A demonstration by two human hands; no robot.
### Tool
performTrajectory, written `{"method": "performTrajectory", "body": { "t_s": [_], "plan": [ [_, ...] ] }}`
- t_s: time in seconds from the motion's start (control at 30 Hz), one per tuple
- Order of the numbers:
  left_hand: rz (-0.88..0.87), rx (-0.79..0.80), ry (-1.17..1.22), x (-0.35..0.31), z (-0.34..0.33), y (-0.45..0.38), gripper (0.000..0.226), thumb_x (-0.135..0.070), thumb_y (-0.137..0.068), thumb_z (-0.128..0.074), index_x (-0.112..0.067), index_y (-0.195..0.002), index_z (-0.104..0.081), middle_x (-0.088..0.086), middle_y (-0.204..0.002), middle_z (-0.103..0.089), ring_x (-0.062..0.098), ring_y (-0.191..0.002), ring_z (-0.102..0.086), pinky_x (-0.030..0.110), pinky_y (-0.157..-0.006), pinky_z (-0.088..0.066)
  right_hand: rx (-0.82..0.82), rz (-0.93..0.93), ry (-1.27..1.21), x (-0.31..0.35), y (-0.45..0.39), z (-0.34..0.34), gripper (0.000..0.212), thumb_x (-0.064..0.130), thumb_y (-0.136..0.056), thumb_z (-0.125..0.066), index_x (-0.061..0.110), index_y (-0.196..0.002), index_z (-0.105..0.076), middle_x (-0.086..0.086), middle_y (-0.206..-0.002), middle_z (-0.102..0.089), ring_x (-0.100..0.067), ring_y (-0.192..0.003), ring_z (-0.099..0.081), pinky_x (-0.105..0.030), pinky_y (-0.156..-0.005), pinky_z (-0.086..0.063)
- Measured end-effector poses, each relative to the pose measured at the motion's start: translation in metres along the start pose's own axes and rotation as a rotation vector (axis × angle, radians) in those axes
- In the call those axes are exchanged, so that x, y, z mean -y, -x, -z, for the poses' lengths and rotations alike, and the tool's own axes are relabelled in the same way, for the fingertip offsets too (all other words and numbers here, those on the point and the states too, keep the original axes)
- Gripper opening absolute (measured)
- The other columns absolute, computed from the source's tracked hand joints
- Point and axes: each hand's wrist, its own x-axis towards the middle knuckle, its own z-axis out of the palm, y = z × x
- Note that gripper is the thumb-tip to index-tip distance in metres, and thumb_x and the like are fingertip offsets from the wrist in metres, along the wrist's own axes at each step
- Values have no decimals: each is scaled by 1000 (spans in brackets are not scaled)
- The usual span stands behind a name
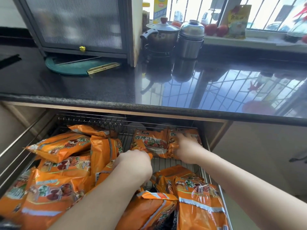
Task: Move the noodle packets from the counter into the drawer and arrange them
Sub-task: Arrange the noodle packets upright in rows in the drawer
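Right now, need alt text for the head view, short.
Both hands reach into an open wire-basket drawer of orange noodle packets: the left hand at the edge of one upright packet, the right hand on its neighbour. Above, a black counter carries no packets.

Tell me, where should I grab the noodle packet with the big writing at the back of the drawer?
Pinch the near bottom edge of that noodle packet with your fingers, coming from the front and above. It lies flat on the drawer wire, face up, and that edge looks free beside the left hand.
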Motion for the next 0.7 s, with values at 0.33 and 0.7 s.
{"method": "performTrajectory", "body": {
  "t_s": [0.33,0.7],
  "plan": [
    [-42,-499,740,72,56,28,8,-22,-86,-64,-18,-93,-63,-1,-80,-69,22,-70,-64,32,-64,-48,-55,19,-672,5,69,26,42,39,-105,-52,25,-144,-52,3,-144,-57,-15,-125,-54,-33,-102,-47],
    [-123,138,1622,40,34,6,34,-29,-106,-52,-1,-121,-66,21,-105,-77,37,-92,-75,55,-88,-60,400,-65,-1355,4,66,13,44,34,-96,-67,6,-129,-60,-14,-116,-76,-34,-108,-73,-54,-101,-54]
  ]
}}
